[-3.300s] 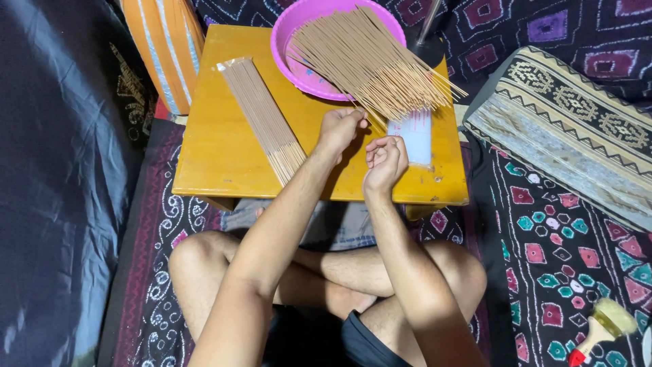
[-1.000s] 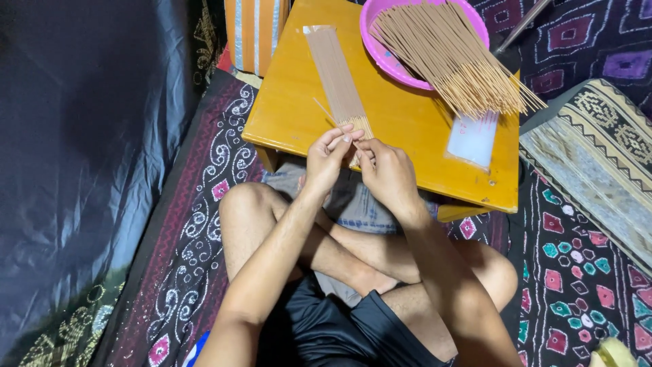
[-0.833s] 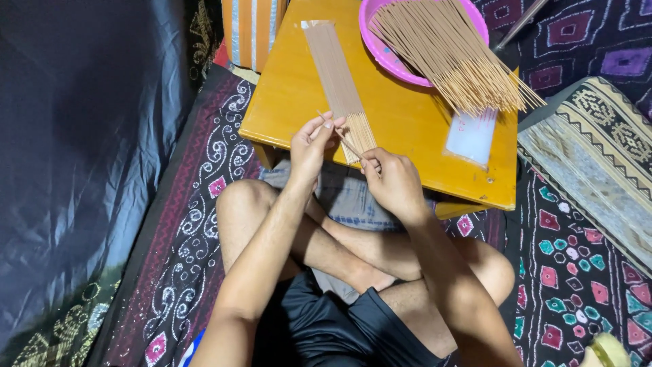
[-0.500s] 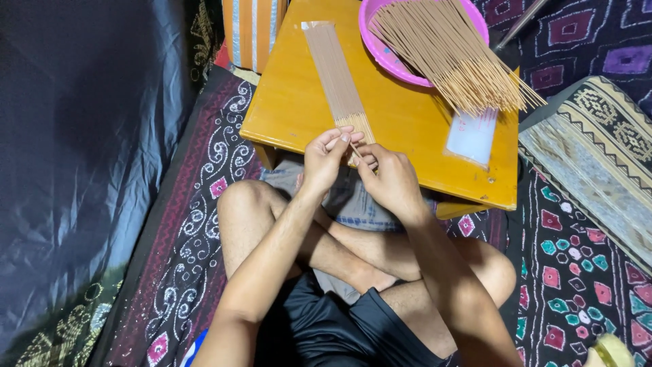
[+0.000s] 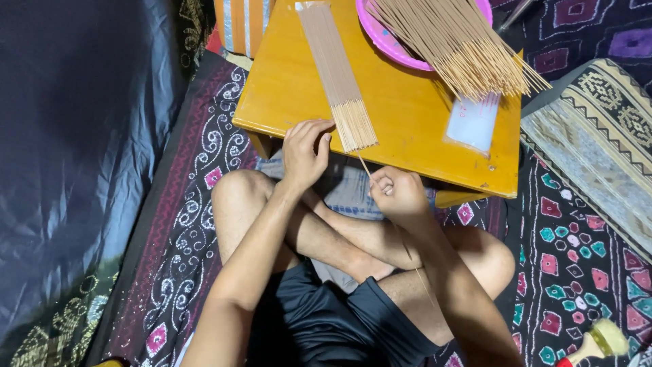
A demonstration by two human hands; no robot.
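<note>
clear stick packet [image 5: 331, 58], possibly labelled pouch [image 5: 473, 121]

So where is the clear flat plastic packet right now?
In the head view, the clear flat plastic packet lies on the yellow wooden table's right side, under the loose sticks' tips.

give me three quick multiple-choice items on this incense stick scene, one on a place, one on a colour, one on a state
1. Where does the packed bundle of incense sticks lie?
A. on the wooden table
B. in the basin
C. on the rug

2. What colour is the basin?
A. blue
B. pink
C. green

3. What does the right hand hold?
A. nothing
B. a brush
C. a single incense stick

Answers:
1 A, it lies flat on the tabletop.
2 B, its rim is pink.
3 C, the fingers pinch one thin stick.
</note>
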